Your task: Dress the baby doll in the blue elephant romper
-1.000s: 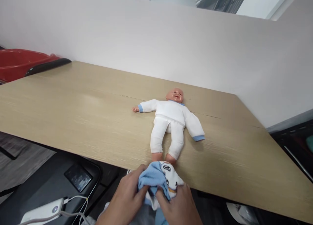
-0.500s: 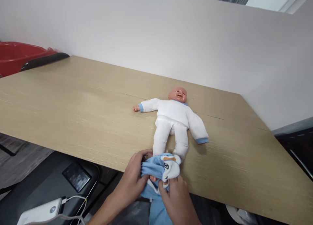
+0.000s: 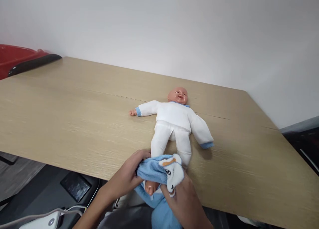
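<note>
A baby doll (image 3: pixel 175 122) in a white suit with blue cuffs lies face up on the wooden table (image 3: pixel 74 116), its feet at the near edge. A light blue garment (image 3: pixel 154 171) with a white cartoon print is bunched over the doll's lower legs. One bare doll foot (image 3: pixel 149 188) pokes out below it. My left hand (image 3: pixel 126 175) grips the left side of the garment. My right hand (image 3: pixel 183 197) pinches its right side by the printed patch.
A white wall runs behind the table. A red tub (image 3: pixel 15 57) and a black bar (image 3: pixel 32 63) sit at the far left. Below the near edge are a black seat (image 3: pixel 37 195) and a white power bank with a cable (image 3: pixel 42 220).
Both hands have pushed the blue garment forward from the table's edge up over the doll's feet and shins. One bare foot now shows beneath the cloth.
</note>
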A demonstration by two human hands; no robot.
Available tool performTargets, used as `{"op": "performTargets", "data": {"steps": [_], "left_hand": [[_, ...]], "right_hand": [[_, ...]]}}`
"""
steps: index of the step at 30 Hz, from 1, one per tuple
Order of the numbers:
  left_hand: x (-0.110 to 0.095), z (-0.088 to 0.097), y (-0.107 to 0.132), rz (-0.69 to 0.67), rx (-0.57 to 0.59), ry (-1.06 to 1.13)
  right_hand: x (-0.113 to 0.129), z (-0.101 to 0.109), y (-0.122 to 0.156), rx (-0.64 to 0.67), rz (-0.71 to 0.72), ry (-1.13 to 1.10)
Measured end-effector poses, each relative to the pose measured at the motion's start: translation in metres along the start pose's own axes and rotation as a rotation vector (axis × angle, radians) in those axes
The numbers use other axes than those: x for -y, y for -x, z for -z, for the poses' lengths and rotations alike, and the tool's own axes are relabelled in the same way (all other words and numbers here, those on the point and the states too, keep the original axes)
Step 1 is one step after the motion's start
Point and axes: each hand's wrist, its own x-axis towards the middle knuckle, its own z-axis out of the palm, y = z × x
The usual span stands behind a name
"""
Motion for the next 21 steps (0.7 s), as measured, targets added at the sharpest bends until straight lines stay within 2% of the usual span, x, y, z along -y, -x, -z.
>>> {"op": "performTargets", "data": {"steps": [4, 9, 13, 16, 18, 21], "left_hand": [[0.005, 0.011, -0.013, -0.036, 0.021, -0.095], [0.012, 0.019, -0.022, -0.030, 0.046, -0.116], [0.013, 0.014, -0.021, 0.039, 0.021, -0.008], [0.013, 0.006, -0.018, 0.028, 0.029, 0.120], [0.014, 0.001, -0.017, 0.004, 0.020, 0.145], [0.016, 0.002, -0.018, -0.018, -0.004, 0.016]], "right_hand": [[-0.003, 0.016, -0.015, 0.071, 0.036, -0.065], [-0.013, 0.030, -0.031, 0.216, 0.176, -0.047], [-0.015, 0.029, -0.030, 0.312, 0.123, 0.001], [-0.015, 0.022, -0.024, 0.368, 0.129, -0.012], [-0.015, 0.019, -0.023, 0.371, 0.165, -0.015], [-0.018, 0.018, -0.028, 0.293, 0.170, 0.030]]}}
